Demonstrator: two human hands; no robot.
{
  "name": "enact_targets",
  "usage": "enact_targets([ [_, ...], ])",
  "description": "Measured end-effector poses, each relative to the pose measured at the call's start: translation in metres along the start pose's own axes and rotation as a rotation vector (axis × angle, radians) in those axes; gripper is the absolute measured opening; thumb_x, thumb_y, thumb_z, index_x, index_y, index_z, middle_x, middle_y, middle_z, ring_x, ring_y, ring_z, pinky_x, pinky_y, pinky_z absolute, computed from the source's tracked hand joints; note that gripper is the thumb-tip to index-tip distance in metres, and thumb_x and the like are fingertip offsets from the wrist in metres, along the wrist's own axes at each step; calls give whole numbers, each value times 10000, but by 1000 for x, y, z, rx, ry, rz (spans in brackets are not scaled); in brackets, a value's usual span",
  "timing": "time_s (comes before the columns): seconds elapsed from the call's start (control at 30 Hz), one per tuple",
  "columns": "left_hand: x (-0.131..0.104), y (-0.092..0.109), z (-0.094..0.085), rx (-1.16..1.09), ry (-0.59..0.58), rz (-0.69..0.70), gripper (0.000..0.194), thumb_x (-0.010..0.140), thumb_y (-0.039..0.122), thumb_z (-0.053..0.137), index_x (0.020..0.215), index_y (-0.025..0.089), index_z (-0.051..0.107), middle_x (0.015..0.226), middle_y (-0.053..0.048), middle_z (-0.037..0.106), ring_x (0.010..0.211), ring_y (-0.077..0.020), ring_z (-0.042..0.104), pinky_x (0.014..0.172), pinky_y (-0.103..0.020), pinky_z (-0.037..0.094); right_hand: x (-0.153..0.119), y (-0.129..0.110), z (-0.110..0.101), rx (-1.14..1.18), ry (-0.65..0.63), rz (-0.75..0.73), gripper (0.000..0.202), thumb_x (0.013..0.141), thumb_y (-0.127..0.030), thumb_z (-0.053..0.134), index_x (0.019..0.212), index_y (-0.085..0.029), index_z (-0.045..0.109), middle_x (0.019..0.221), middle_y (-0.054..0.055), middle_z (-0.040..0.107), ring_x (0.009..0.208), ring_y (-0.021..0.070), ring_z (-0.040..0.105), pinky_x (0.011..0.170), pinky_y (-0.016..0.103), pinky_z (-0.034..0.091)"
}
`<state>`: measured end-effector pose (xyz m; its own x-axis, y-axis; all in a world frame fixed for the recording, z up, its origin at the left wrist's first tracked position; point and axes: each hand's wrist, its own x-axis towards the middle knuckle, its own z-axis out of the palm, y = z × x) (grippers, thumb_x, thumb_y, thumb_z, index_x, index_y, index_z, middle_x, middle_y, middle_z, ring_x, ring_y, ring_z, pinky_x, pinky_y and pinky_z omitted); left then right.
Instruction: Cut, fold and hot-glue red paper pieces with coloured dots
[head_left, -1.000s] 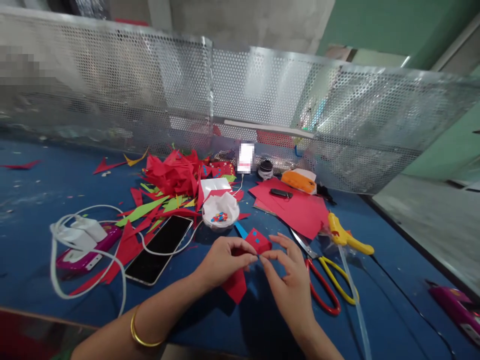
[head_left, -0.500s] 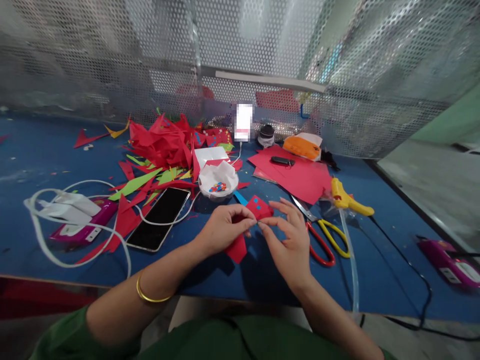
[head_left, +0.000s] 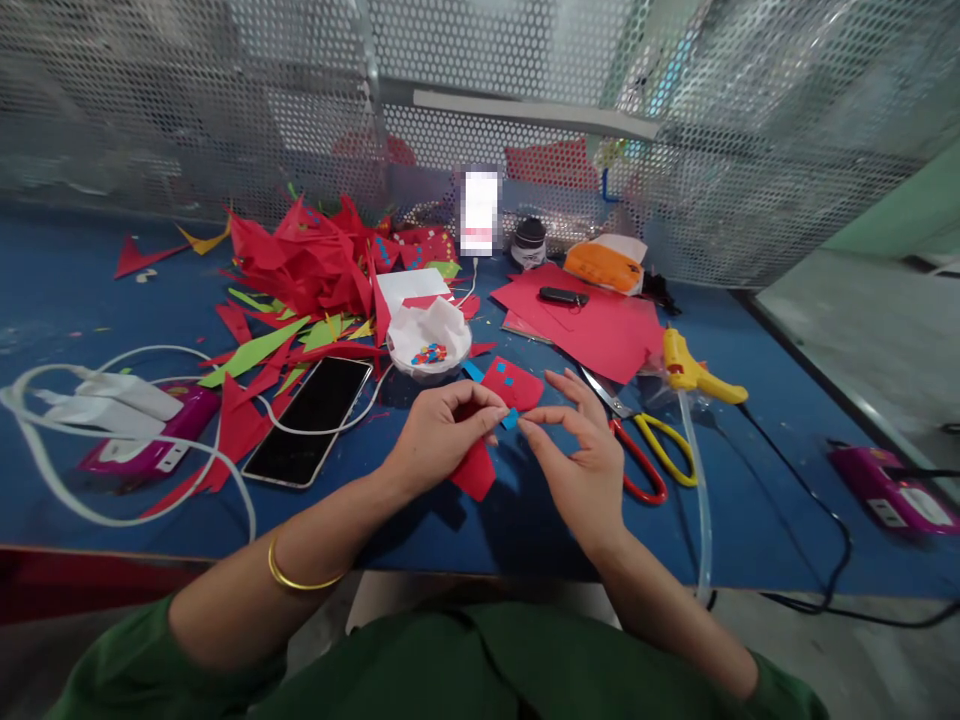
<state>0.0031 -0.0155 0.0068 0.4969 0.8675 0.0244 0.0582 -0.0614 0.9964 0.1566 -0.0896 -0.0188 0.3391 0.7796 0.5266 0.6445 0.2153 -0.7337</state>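
Left hand [head_left: 442, 435] pinches blue piece [head_left: 511, 420]; whether right hand [head_left: 581, 460] grips it, we can't tell. Best pinch lightly, without creasing.

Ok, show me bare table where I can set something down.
Right side: the blue tabletop between the clear rod and the purple box is bare but for the black cord. Far left, beyond the white plugs, it is mostly bare. Crowded: left of centre, red scraps, phone and bowl; by the right hand, scissors and glue gun.
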Motion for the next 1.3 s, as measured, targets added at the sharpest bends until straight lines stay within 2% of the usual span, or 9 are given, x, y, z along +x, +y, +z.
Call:
enact_targets([
  [0.37,-3,0,3,44,30,8,145,827,297,675,797,156,660,649,17,642,583,-106,614,609,-227,516,3,-10,0,48,19,99,62,835,-286,688,804,-242,719,1258,72,684,1303,280,544,1104,573,382],
  [0.77,-3,-2,5,38,31,44,117,838,255,661,806,142,663,684,11,658,575,-85,601,592,-201,507,2,-10,1,81,-9,157,62,831,-261,674,796,-219,704,1236,88,676,1249,258,582,1089,509,402],
  [0.97,-2,0,5,75,36,6,133,818,284,681,797,153,673,700,4,666,588,-100,619,595,-215,512,3,-10,-2,133,-48,201,60,826,-262,666,787,-229,697,1124,66,710,1166,252,627,1043,479,442],
  [1.07,-1,2,2,84,14,-35,144,801,301,689,787,158,674,662,10,656,577,-106,608,584,-221,501,5,-6,-6,206,-56,221,59,835,-256,662,796,-225,695,1152,57,705,1141,239,633,1036,463,445],
  [1.17,0,3,-2,141,-41,-56,180,794,335,690,757,160,670,627,11,645,563,-111,587,562,-225,475,7,0,-9,312,-75,285,73,843,-268,664,799,-216,688,1137,58,710,1085,229,645,965,429,482],
  [1.3,2,3,-5,219,-90,-62,185,796,332,673,737,157,665,598,16,632,548,-112,569,554,-231,444,8,5,-12,371,-113,378,88,832,-287,685,797,-207,684,956,27,720,836,164,643,763,321,506],
])
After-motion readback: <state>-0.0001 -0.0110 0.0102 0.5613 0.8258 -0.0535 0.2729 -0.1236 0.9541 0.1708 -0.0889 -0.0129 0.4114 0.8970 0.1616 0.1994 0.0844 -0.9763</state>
